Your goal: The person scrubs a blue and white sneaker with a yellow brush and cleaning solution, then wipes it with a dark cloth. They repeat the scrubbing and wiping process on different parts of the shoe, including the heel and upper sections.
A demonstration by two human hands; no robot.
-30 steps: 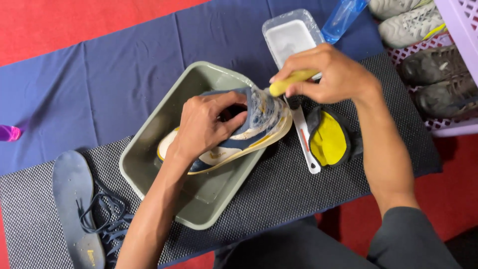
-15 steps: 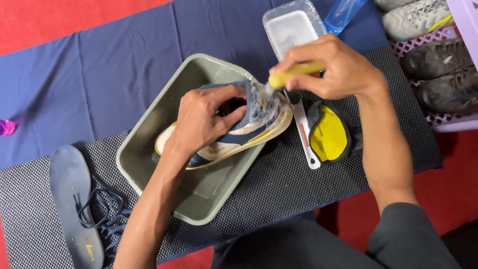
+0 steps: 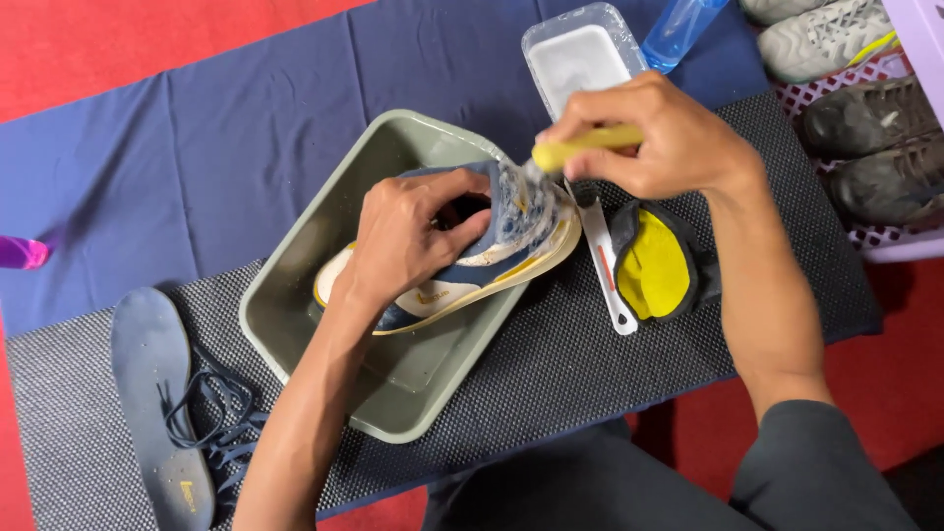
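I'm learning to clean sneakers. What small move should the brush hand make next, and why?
Probably another short stroke across the heel: the right hand has the yellow-handled brush on the foamy heel of the sneaker, which the left hand steadies over the green tub.

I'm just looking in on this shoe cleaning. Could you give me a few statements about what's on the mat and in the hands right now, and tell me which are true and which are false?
1. The left hand grips the blue and white sneaker. True.
2. The sneaker lies flat on the black mat, outside the tray. False: it rests over the grey-green tray, its heel end propped on the rim.
3. The right hand holds a yellow-handled brush against the foamy heel. True.
4. The loose insole lies inside the tray. False: it lies on the mat left of the tray, beside the dark laces.
5. The clear tub of white stuff sits beyond the tray. True.
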